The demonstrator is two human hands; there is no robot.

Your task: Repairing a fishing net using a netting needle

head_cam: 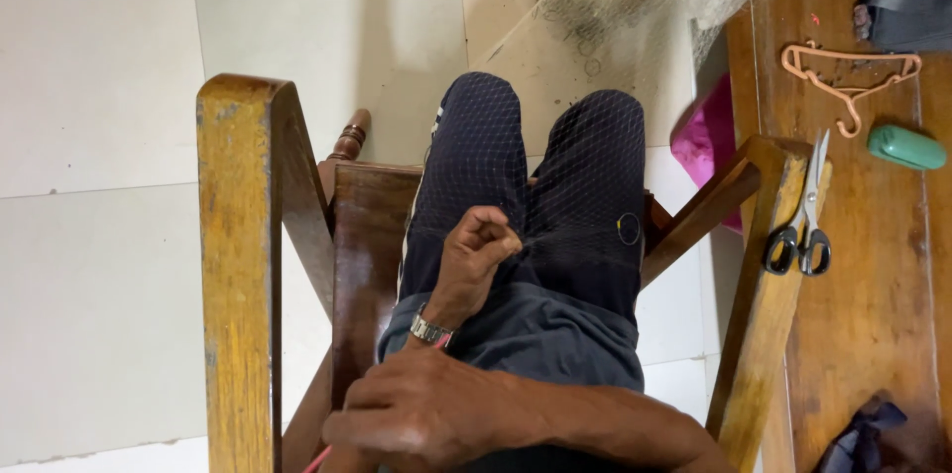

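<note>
I am sitting in a wooden chair [238, 265], and a fine fishing net [585, 166] lies over my dark trousers and runs out onto the tiled floor ahead. My left hand [478, 253], with a metal watch on its wrist, rests on my left thigh with its fingers pinched together on the net. My right hand [421, 413] reaches across low in the view. It is closed in a fist around a thin pink-red strand [319, 457] that pokes out below it. A small ring [629, 228] hangs in the net over my right thigh.
Black-handled scissors [801, 233] lie beside the chair's right armrest [764, 304], on a wooden table [873, 285]. The table also holds an orange hanger [849, 76], a green oblong object [906, 148] and a dark cloth [861, 435]. Something pink [706, 141] sits on the floor.
</note>
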